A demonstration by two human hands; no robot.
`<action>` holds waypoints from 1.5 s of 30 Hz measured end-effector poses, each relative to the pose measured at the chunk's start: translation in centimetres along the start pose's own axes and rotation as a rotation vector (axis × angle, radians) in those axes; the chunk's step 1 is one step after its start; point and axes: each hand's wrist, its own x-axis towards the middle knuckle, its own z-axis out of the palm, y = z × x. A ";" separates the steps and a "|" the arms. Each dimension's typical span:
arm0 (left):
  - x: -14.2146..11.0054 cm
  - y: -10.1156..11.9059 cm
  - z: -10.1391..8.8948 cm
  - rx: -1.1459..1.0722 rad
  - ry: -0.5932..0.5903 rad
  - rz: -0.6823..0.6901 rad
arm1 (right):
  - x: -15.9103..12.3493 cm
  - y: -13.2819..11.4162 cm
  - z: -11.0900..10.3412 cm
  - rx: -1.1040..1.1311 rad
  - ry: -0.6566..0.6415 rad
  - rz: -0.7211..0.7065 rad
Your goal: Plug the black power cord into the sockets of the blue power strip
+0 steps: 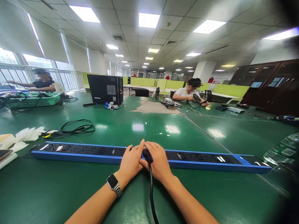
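A long blue and black power strip [201,158] lies across the green table in front of me. Both my hands rest on its middle. My right hand [158,160] is closed round a black plug [147,154] seated in one of the strip's sockets. The plug's black cable [151,193] runs back toward me between my forearms. My left hand [131,160], with a watch on its wrist, lies on the strip against the plug, fingers pressed together beside it.
A coiled black cable [77,127] and white paper [25,135] lie at the left. A black computer case [105,89] stands farther back. A green basket [32,99] is at far left. Two other people sit at the table's far side. Clear plastic bags [283,151] lie at right.
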 end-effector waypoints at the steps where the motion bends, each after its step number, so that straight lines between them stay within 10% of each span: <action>1: -0.2 -0.1 0.1 0.013 0.012 -0.006 | 0.2 -0.3 0.4 0.001 0.002 0.020; 5: -0.6 -0.2 0.2 0.020 0.055 -0.031 | 0.7 -0.7 -0.1 0.069 0.066 0.067; 11: -0.3 -0.1 0.0 0.011 0.031 -0.041 | 0.8 2.3 -4.3 0.156 0.522 0.418; 19: -0.4 0.1 0.2 0.030 0.050 -0.054 | -3.4 7.7 -4.6 0.179 0.091 0.476; 38: -0.5 0.4 0.0 -0.009 0.064 -0.062 | -4.5 7.5 -4.9 -0.024 0.009 0.323; 45: 0.7 5.2 0.6 -0.177 0.131 0.133 | -6.5 8.5 -3.6 -0.231 0.061 0.377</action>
